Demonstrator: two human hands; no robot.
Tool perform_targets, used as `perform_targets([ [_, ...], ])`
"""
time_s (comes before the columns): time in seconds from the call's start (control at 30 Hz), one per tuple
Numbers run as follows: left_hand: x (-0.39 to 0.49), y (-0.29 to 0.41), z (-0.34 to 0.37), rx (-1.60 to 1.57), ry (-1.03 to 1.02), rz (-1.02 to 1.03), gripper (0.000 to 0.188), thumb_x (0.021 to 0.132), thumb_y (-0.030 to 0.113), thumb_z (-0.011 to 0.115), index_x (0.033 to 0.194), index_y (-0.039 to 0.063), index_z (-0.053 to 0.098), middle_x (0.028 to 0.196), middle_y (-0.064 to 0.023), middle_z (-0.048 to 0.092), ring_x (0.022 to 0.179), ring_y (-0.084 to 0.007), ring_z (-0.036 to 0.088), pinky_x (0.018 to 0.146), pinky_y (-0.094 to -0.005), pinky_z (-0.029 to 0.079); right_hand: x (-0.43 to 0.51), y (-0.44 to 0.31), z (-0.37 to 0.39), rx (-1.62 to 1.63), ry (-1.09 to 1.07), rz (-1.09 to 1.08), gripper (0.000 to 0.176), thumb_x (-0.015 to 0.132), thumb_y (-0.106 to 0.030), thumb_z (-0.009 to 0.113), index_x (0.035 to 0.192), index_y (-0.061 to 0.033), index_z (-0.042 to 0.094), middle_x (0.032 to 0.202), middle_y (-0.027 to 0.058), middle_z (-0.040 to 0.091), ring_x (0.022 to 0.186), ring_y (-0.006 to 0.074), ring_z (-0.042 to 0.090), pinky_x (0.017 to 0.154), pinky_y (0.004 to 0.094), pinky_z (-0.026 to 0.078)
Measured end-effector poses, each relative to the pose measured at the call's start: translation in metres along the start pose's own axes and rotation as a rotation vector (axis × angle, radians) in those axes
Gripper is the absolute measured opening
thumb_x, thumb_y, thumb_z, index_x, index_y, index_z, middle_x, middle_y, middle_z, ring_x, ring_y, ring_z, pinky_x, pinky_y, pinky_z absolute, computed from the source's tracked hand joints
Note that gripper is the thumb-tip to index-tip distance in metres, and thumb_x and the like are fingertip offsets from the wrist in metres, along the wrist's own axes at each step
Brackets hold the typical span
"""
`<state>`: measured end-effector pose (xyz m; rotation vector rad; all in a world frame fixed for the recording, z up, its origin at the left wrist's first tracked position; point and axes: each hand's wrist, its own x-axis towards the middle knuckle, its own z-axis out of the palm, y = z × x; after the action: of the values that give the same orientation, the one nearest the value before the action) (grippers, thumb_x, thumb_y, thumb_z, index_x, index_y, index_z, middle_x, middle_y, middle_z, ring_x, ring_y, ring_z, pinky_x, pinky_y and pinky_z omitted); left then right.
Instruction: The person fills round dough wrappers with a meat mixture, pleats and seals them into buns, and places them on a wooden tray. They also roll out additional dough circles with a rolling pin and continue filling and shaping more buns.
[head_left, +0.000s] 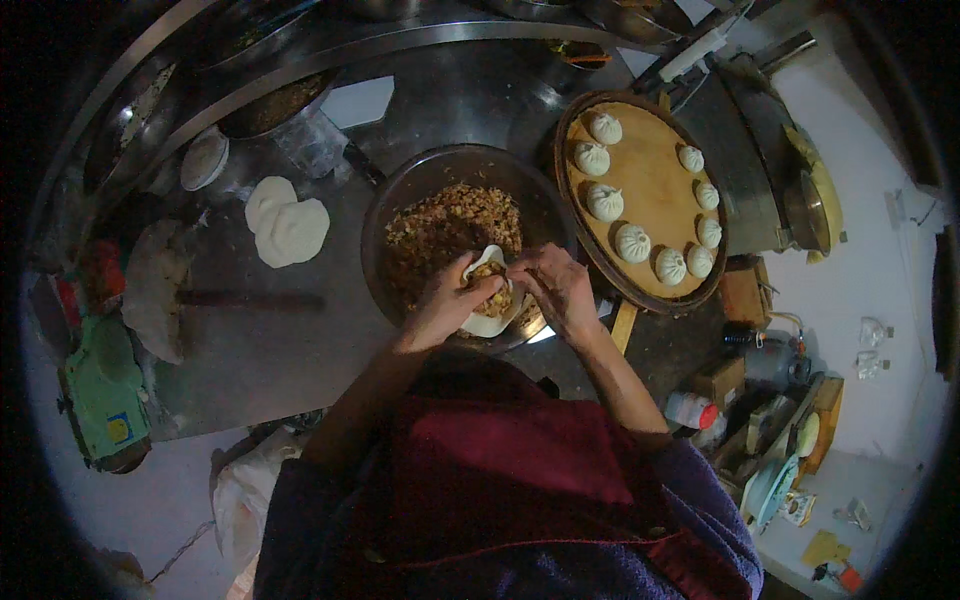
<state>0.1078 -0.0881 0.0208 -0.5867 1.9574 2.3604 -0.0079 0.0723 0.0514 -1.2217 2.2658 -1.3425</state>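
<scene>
My left hand (442, 304) cups a round dough wrapper (491, 324) loaded with chopped filling, its thumb lying over the filling. At the wrapper's right edge, the fingers of my right hand (559, 285) pinch the dough. Both hands are above the near side of a wide metal bowl (469, 154), which holds a heap of brownish chopped filling (457, 225). To the right, a round wooden-based steamer tray (645, 187) carries several pleated buns (632, 243) around its rim. Flat dough wrappers (291, 231) overlap on the metal worktop (247, 367) at left.
A dark rolling pin (251, 300) lies by a large dough lump (156, 292) at left. Beyond are a small white dish (205, 159), a clear plastic container (311, 142) and a raised metal shelf edge (450, 31). A green machine (105, 390) stands at the left edge; boxes and jars crowd the right.
</scene>
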Motion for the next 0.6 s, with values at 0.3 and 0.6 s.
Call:
perform_targets([
  [0.3, 0.004, -0.006, -0.005, -0.036, -0.014, -0.004, 0.036, 0.094, 0.029, 0.067, 0.115, 0.001, 0.063, 0.100, -0.0043, 0.066, 0.089, -0.0100, 0.059, 0.075, -0.0286, 0.049, 0.003, 0.000, -0.001, 0.124, -0.013, 0.012, 0.011, 0.085, -0.003, 0.073, 0.095, -0.0016, 0.070, 0.092, 0.0094, 0.068, 0.083, 0.0224, 0.066, 0.075, 0.0303, 0.051],
  [0.6, 0.002, 0.016, -0.022, -0.588, -0.143, -0.245, 0.033, 0.099, 0.022, 0.058, 0.129, 0.008, 0.054, 0.117, -0.0061, 0.064, 0.107, -0.0173, 0.064, 0.087, -0.0366, 0.056, 0.001, 0.003, -0.001, 0.743, 0.078, 0.539, 0.012, 0.091, -0.009, 0.070, 0.099, -0.0002, 0.073, 0.092, 0.0033, 0.072, 0.076, 0.0081, 0.062, 0.070, 0.0241, 0.049],
])
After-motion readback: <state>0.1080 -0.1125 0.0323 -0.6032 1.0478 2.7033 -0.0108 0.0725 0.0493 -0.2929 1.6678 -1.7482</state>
